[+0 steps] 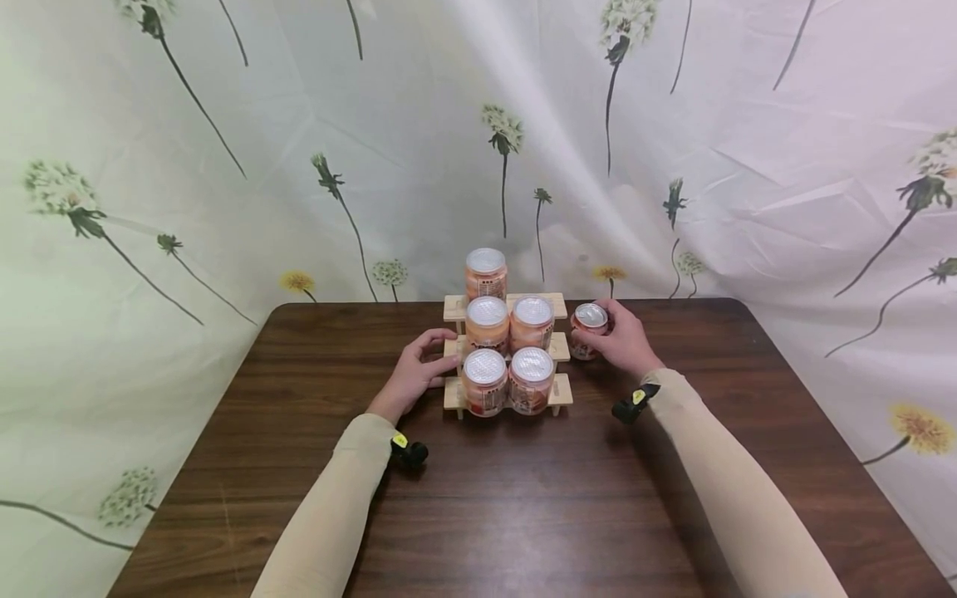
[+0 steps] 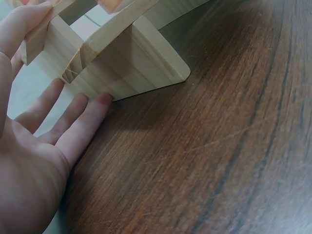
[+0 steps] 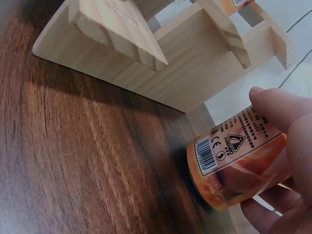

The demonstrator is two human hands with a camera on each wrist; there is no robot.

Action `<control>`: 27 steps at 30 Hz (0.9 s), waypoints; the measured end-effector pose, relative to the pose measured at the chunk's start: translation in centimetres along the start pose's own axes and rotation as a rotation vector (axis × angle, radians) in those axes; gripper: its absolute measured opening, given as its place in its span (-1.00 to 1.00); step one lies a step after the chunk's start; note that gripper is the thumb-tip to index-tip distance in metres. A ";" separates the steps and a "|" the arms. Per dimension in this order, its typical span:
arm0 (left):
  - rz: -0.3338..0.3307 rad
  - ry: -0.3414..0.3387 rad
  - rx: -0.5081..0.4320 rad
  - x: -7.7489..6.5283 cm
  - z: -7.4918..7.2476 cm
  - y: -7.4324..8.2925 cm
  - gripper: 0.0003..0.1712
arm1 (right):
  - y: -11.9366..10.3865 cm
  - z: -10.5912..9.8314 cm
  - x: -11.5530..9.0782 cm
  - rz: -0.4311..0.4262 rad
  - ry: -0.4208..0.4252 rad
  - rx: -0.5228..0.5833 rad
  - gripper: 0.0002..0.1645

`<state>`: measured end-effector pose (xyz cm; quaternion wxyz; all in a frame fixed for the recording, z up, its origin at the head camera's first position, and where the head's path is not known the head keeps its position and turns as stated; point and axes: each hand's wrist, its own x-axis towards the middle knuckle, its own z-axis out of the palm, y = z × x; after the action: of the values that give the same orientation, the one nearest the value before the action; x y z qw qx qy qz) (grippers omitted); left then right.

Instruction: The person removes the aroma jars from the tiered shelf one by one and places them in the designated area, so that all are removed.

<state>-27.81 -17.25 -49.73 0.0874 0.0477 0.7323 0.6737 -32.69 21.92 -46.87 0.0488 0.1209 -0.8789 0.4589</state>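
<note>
A light wooden three-tier rack (image 1: 559, 389) stands on the table, carrying several small orange cans with silver lids. One can (image 1: 486, 274) is on the left of the top tier. Two cans, including the right one (image 1: 532, 324), fill the middle tier, and two more, including the left one (image 1: 484, 384), the bottom tier. My left hand (image 1: 409, 374) touches the rack's left side, its fingers extended against the side panel (image 2: 141, 68). To the rack's right, my right hand (image 1: 626, 339) grips another can (image 3: 234, 156) between thumb and fingers, upright and close over the tabletop.
The dark wood-grain table (image 1: 523, 515) extends toward me and to both sides. Behind its back edge hangs a pale cloth (image 1: 434, 149) printed with dandelions. Small black cameras are strapped to the left wrist (image 1: 409, 453) and right wrist (image 1: 634, 404).
</note>
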 end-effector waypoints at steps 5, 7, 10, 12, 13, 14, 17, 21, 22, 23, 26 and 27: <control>0.013 0.008 -0.006 0.0 0.0 0.2 -0.48 | -0.5 -0.1 0.1 0.008 -0.022 -0.018 -0.30; 0.015 0.008 -0.006 -0.1 -0.1 0.3 -0.48 | -0.6 -0.1 0.2 0.008 -0.026 -0.029 -0.29; 0.014 0.007 -0.009 0.0 -0.1 0.3 -0.47 | -0.7 -0.1 0.2 0.009 -0.029 -0.044 -0.27; 0.009 0.007 -0.008 0.0 -0.1 0.2 -0.47 | -0.6 -0.1 0.2 0.012 -0.029 -0.048 -0.27; 0.008 0.008 -0.008 0.1 -0.1 0.1 -0.46 | -0.6 -0.2 0.1 0.016 -0.032 -0.051 -0.27; 0.006 0.006 -0.008 0.1 0.0 0.1 -0.46 | -0.6 -0.2 0.1 0.020 -0.034 -0.051 -0.27; 0.007 0.003 -0.002 0.0 0.0 0.0 -0.46 | -0.5 -0.4 0.0 0.033 -0.050 -0.054 -0.28; 0.010 0.003 0.005 0.0 0.1 0.0 -0.46 | -0.8 -0.8 0.0 0.035 -0.071 -0.054 -0.25; 0.009 0.004 0.006 0.0 0.2 0.0 -0.47 | -1.0 -0.9 0.0 0.034 -0.073 -0.059 -0.23; 0.008 0.005 0.007 0.0 0.2 0.0 -0.47 | -1.2 -1.0 0.0 0.034 -0.071 -0.064 -0.21; 0.004 0.004 0.010 0.0 0.2 0.0 -0.48 | -1.9 -1.4 0.1 0.041 -0.065 -0.075 -0.14; 0.004 0.002 0.010 0.0 0.2 0.0 -0.48 | -2.3 -1.5 0.1 0.046 -0.060 -0.069 -0.12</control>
<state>-27.78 -17.09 -49.76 0.0851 0.0488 0.7357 0.6702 -32.22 21.91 -44.18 0.0159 0.1128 -0.8977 0.4256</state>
